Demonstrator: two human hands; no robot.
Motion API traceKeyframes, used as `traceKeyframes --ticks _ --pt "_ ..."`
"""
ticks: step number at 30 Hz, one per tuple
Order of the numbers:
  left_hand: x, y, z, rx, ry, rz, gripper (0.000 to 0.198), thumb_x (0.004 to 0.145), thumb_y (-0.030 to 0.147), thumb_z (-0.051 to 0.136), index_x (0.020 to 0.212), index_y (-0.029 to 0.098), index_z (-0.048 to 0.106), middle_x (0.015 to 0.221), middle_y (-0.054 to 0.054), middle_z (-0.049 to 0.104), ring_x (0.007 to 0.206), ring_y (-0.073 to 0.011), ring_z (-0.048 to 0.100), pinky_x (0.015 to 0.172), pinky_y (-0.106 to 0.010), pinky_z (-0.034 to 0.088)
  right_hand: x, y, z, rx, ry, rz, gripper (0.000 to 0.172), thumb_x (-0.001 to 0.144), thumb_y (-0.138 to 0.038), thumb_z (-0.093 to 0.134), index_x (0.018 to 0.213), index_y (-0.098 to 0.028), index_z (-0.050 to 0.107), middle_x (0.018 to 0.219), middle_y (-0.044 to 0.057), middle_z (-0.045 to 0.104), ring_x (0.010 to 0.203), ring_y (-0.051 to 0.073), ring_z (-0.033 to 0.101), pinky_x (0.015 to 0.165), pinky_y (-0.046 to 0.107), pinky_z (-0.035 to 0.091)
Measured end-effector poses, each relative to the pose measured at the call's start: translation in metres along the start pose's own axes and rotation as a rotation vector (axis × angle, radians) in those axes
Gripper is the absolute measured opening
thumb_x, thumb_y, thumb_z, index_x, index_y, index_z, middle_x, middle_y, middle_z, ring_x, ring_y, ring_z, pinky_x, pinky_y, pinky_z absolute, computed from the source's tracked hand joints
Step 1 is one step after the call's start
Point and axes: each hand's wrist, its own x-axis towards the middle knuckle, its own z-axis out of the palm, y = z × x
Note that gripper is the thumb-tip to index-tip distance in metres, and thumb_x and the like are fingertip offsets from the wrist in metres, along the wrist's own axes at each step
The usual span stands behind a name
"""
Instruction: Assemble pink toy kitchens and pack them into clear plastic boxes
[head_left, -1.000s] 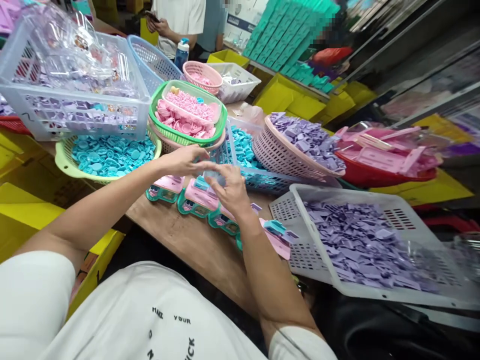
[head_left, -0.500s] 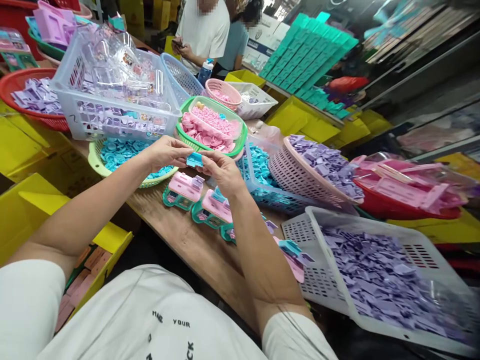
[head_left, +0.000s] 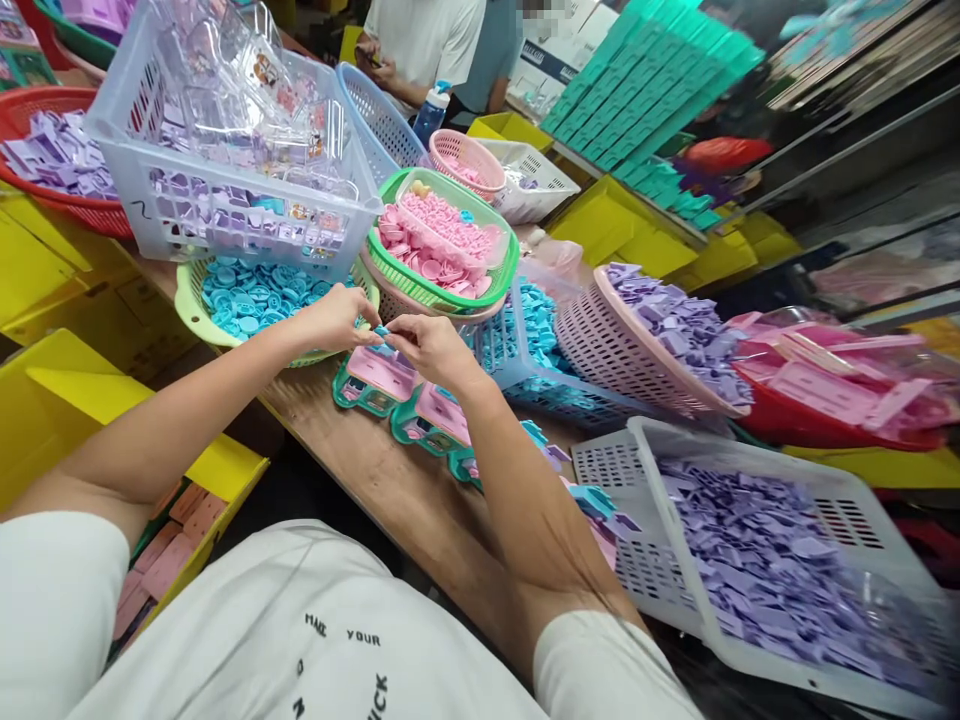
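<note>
My left hand and my right hand meet over a row of toy pieces, fingertips pinched together. Between them is a small blue plastic piece, mostly covered by the fingers. Directly below sits the nearest pink-and-teal toy, which looks like a little vehicle or house; whether the blue piece touches it I cannot tell. A second pink-and-teal toy stands to its right, under my right wrist. Farther along the row, more toys with blue and purple parts are partly hidden behind my right forearm.
A green basket of blue discs lies left of my hands, under a clear crate. Behind the hands is a green basket of pink parts. Purple pieces fill a white crate at right. A person stands across the table.
Both hands have lowered the blue piece from above the row to the top of the nearest toy. My left hand has shifted slightly down. The view has tilted a little downward.
</note>
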Motion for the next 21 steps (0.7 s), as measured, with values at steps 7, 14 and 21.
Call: traceKeyframes --ticks 7,14,21 --pt "0.015 -0.011 0.004 -0.037 -0.056 0.043 0.037 0.07 0.049 0.077 0.091 0.018 0.08 0.106 -0.008 0.064 0.105 -0.0248 0.052 0.103 -0.035 0.035 0.001 0.009 0.0 -0.114 -0.008 -0.119 0.018 0.091 -0.029 0.063 0.094 -0.022 0.08 0.082 0.005 0.075 0.077 0.02 0.059 0.074 0.031 0.041" --pt "0.014 -0.009 0.004 0.0 -0.043 -0.003 0.04 0.068 0.057 0.077 0.081 0.019 0.079 0.111 -0.012 0.064 0.112 -0.0335 0.049 0.1 -0.044 0.036 -0.002 0.004 0.008 -0.175 -0.011 -0.052 0.02 0.096 -0.031 0.061 0.099 -0.02 0.079 0.094 0.007 0.077 0.082 0.02 0.06 0.08 0.031 0.041" --pt "0.015 0.004 -0.02 0.145 -0.121 0.042 0.03 0.068 0.05 0.076 0.078 0.021 0.078 0.106 -0.013 0.067 0.099 -0.0298 0.056 0.091 -0.039 0.043 0.014 -0.016 -0.029 -0.287 -0.146 -0.078 0.02 0.097 -0.03 0.061 0.096 -0.021 0.079 0.097 0.006 0.077 0.089 0.019 0.062 0.074 0.028 0.04"
